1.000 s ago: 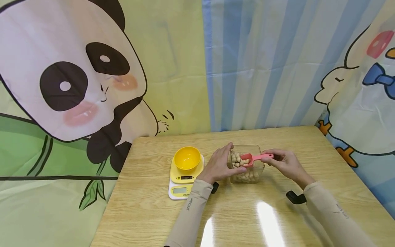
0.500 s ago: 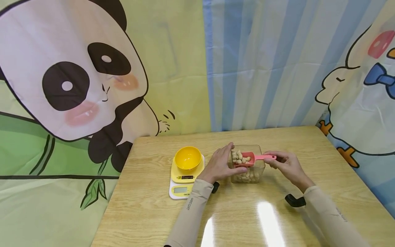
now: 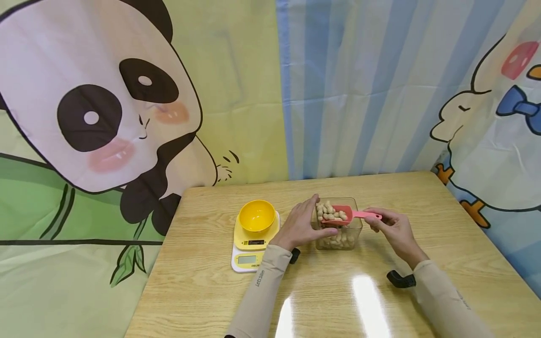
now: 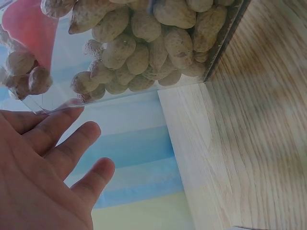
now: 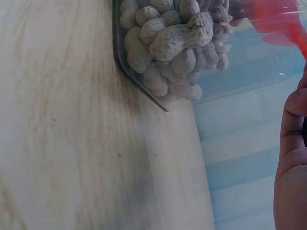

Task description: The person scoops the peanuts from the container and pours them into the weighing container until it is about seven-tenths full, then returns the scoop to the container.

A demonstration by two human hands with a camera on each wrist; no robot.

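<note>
A clear, open-topped container (image 3: 356, 234) of peanuts (image 4: 129, 52) stands on the table. My right hand (image 3: 395, 230) pinches the handle of a pink scoop (image 3: 359, 214), whose bowl carries several peanuts at the level of the container's rim. My left hand (image 3: 301, 225) rests against the left side of the container, its fingers fairly straight and its thumb stretched along the near side. In the left wrist view, a fingertip meets the clear wall (image 4: 53, 103) while other fingers stand apart from it. The right wrist view shows only part of the right hand (image 5: 292, 158) and the scoop (image 5: 273, 19).
Left of the container, a yellow bowl (image 3: 257, 216) sits on a yellow and white kitchen scale (image 3: 247, 259). Wooden tabletop (image 3: 194, 291) surrounds these things. Printed curtains (image 3: 329, 94) hang behind the table's far edge.
The scoop has come up out of the peanuts and shifted slightly right, its bowl now visibly loaded and more level. The left hand, bowl and scale have stayed in place.
</note>
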